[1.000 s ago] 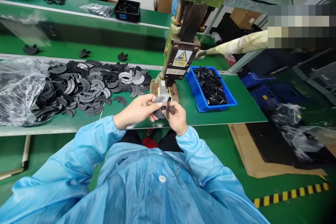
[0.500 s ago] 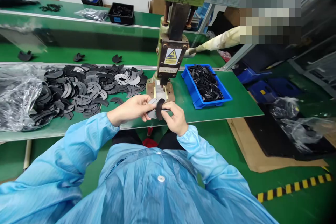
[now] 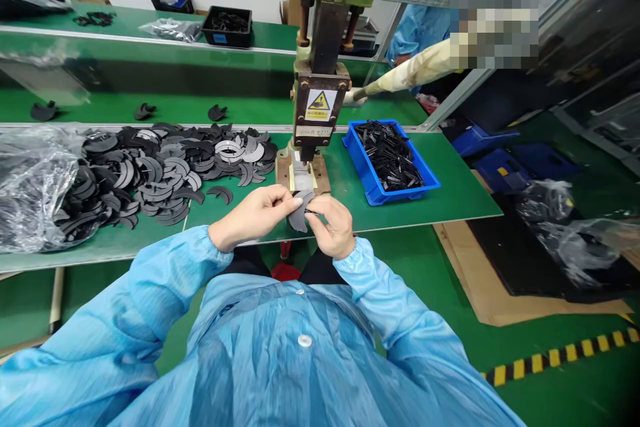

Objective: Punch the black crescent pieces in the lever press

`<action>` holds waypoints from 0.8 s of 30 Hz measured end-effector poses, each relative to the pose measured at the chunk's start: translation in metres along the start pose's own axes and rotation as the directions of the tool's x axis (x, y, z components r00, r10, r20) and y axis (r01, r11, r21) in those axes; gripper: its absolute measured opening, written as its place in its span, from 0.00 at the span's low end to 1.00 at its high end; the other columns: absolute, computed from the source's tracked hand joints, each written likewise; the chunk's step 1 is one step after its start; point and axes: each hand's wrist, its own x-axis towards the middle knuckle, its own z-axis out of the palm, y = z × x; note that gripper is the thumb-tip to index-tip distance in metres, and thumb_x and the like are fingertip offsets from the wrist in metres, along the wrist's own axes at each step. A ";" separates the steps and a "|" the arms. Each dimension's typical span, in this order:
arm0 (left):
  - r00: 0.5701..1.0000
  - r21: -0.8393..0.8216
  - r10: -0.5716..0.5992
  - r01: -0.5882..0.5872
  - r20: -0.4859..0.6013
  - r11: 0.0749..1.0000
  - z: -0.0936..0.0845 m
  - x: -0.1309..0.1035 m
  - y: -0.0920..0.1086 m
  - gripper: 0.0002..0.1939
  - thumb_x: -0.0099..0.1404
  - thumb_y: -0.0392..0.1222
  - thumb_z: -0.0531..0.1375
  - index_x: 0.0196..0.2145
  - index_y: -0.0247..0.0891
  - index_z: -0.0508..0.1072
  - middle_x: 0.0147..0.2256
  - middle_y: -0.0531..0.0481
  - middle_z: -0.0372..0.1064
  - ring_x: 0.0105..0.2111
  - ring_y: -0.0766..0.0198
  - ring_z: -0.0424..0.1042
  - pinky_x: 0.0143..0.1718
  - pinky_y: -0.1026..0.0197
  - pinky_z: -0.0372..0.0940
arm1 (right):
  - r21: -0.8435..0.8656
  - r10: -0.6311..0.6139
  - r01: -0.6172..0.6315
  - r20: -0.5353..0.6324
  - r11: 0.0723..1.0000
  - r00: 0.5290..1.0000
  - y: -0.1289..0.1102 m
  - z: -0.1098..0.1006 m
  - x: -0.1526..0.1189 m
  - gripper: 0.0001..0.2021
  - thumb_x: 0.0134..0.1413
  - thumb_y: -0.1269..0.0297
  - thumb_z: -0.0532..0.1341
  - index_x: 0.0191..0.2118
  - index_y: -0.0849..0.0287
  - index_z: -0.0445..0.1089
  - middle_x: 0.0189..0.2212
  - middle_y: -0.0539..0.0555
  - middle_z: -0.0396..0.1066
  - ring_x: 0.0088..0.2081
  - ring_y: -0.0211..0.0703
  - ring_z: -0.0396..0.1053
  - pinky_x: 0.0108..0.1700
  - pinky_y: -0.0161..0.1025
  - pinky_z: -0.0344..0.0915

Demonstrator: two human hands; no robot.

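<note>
In front of the press, my left hand (image 3: 263,212) pinches a dark grey crescent-shaped plastic piece (image 3: 299,215) between thumb and fingers. My right hand (image 3: 331,225) is closed at that piece's right edge, with a thin dark piece (image 3: 312,214) between its thumb and fingertips; its exact shape is mostly covered. Just beyond the hands stands the press (image 3: 320,97), its ram above a light-coloured fixture (image 3: 302,177). To the left lies a heap of similar crescent pieces (image 3: 160,170), with a single one (image 3: 220,195) apart from it near my left hand.
A blue bin (image 3: 370,193) of slim black parts stands right of the press. The press lever (image 3: 415,70) slants out to the right. A clear plastic bag (image 3: 37,187) covers the heap's left end. Behind are a black bin (image 3: 229,40) and another person's blue sleeve (image 3: 420,27).
Both hands stay together before the press. The crescent piece has turned, so a grey face shows instead of the dark curved one. A person in blue has come into view behind the lever.
</note>
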 end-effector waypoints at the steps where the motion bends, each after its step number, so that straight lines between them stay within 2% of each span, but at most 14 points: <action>1: 1.000 -0.047 -0.013 0.014 0.025 0.999 0.000 0.001 -0.001 0.27 0.67 0.63 0.67 0.24 0.39 0.69 0.25 0.53 0.59 0.27 0.66 0.57 0.28 0.62 0.54 | 0.011 0.003 -0.003 -0.014 1.000 1.000 0.000 0.000 -0.001 0.08 0.67 0.61 0.63 0.50 0.49 0.76 0.44 0.56 0.81 0.46 0.47 0.79 0.51 0.50 0.77; 3: 1.000 -0.134 -0.014 0.018 0.026 0.991 0.001 0.001 -0.003 0.26 0.66 0.62 0.69 0.26 0.39 0.69 0.26 0.54 0.61 0.28 0.67 0.59 0.30 0.64 0.57 | 0.032 0.014 -0.012 -0.034 0.999 0.999 0.000 0.000 -0.003 0.08 0.67 0.61 0.64 0.49 0.49 0.76 0.44 0.55 0.81 0.46 0.47 0.80 0.51 0.50 0.78; 6: 0.999 -0.262 -0.041 0.040 0.001 0.964 0.005 0.002 -0.006 0.23 0.62 0.60 0.74 0.35 0.40 0.72 0.32 0.54 0.68 0.31 0.67 0.66 0.33 0.65 0.64 | 0.052 0.047 -0.044 -0.052 0.998 0.998 0.004 0.000 -0.003 0.07 0.67 0.60 0.64 0.48 0.49 0.76 0.43 0.55 0.82 0.46 0.47 0.80 0.51 0.49 0.79; 8: 0.992 -0.335 -0.083 0.112 0.098 0.935 0.007 0.006 -0.010 0.25 0.61 0.62 0.74 0.37 0.40 0.74 0.32 0.53 0.71 0.30 0.67 0.69 0.33 0.65 0.67 | 0.057 0.075 -0.073 -0.040 0.996 0.996 0.010 -0.002 -0.002 0.07 0.67 0.59 0.65 0.47 0.50 0.76 0.42 0.55 0.82 0.46 0.46 0.80 0.51 0.49 0.79; 10: 0.980 -0.352 -0.111 0.164 0.166 0.922 0.002 0.016 -0.018 0.26 0.62 0.64 0.73 0.36 0.38 0.74 0.29 0.53 0.71 0.26 0.68 0.69 0.29 0.65 0.67 | 0.043 0.123 -0.122 -0.021 0.992 0.992 0.021 -0.007 -0.002 0.09 0.67 0.59 0.65 0.50 0.50 0.76 0.44 0.55 0.81 0.47 0.46 0.80 0.52 0.48 0.79; 12: 0.985 -0.328 -0.149 0.168 0.082 0.930 -0.011 0.034 -0.030 0.25 0.63 0.63 0.73 0.33 0.37 0.73 0.26 0.53 0.70 0.23 0.70 0.68 0.26 0.66 0.66 | 0.010 0.195 -0.195 -0.045 0.981 0.980 0.036 -0.016 -0.006 0.13 0.69 0.58 0.63 0.55 0.51 0.74 0.48 0.57 0.80 0.49 0.46 0.80 0.54 0.48 0.80; 14: 0.968 -0.294 -0.234 0.199 -0.088 0.935 -0.032 0.063 -0.044 0.22 0.66 0.57 0.73 0.32 0.37 0.72 0.25 0.52 0.71 0.22 0.70 0.69 0.24 0.68 0.66 | -0.034 0.268 -0.274 -0.118 0.961 0.956 0.055 -0.027 -0.013 0.15 0.70 0.58 0.61 0.59 0.53 0.71 0.50 0.59 0.78 0.51 0.46 0.79 0.56 0.50 0.80; 16: 0.906 -0.288 -0.356 0.287 -0.229 0.914 -0.057 0.101 -0.056 0.18 0.69 0.50 0.72 0.32 0.37 0.70 0.24 0.52 0.71 0.21 0.70 0.71 0.25 0.68 0.68 | -0.082 0.314 -0.334 -0.192 0.939 0.930 0.073 -0.035 -0.023 0.15 0.71 0.58 0.60 0.58 0.54 0.71 0.49 0.60 0.78 0.50 0.47 0.79 0.55 0.51 0.80; 18: 0.847 -0.286 -0.425 0.341 -0.319 0.895 -0.079 0.146 -0.063 0.17 0.71 0.44 0.71 0.31 0.37 0.68 0.24 0.52 0.70 0.22 0.69 0.72 0.27 0.67 0.71 | -0.127 0.333 -0.367 -0.227 0.922 0.915 0.087 -0.040 -0.032 0.13 0.70 0.58 0.60 0.55 0.55 0.72 0.47 0.60 0.78 0.47 0.48 0.79 0.52 0.51 0.80; 20: 0.824 -0.267 -0.432 0.352 -0.365 0.897 -0.096 0.192 -0.065 0.15 0.71 0.41 0.70 0.32 0.36 0.69 0.27 0.50 0.71 0.25 0.68 0.74 0.31 0.65 0.73 | -0.163 0.333 -0.372 -0.224 0.914 0.916 0.094 -0.041 -0.038 0.11 0.70 0.58 0.61 0.51 0.55 0.74 0.44 0.59 0.79 0.45 0.48 0.79 0.49 0.51 0.80; 22: 0.813 -0.238 -0.420 0.350 -0.404 0.906 -0.106 0.233 -0.062 0.11 0.72 0.42 0.70 0.39 0.33 0.75 0.35 0.43 0.76 0.32 0.63 0.78 0.37 0.60 0.76 | -0.191 0.324 -0.363 -0.207 0.912 0.923 0.095 -0.040 -0.040 0.09 0.69 0.58 0.61 0.48 0.54 0.75 0.42 0.59 0.80 0.43 0.49 0.79 0.47 0.51 0.80; 24: 0.808 -0.199 -0.384 0.328 -0.448 0.923 -0.111 0.264 -0.059 0.16 0.74 0.46 0.68 0.52 0.33 0.77 0.49 0.38 0.78 0.45 0.56 0.80 0.47 0.52 0.78 | -0.213 0.315 -0.355 -0.201 0.910 0.928 0.094 -0.040 -0.040 0.08 0.69 0.59 0.60 0.47 0.53 0.76 0.40 0.58 0.80 0.41 0.49 0.79 0.45 0.51 0.80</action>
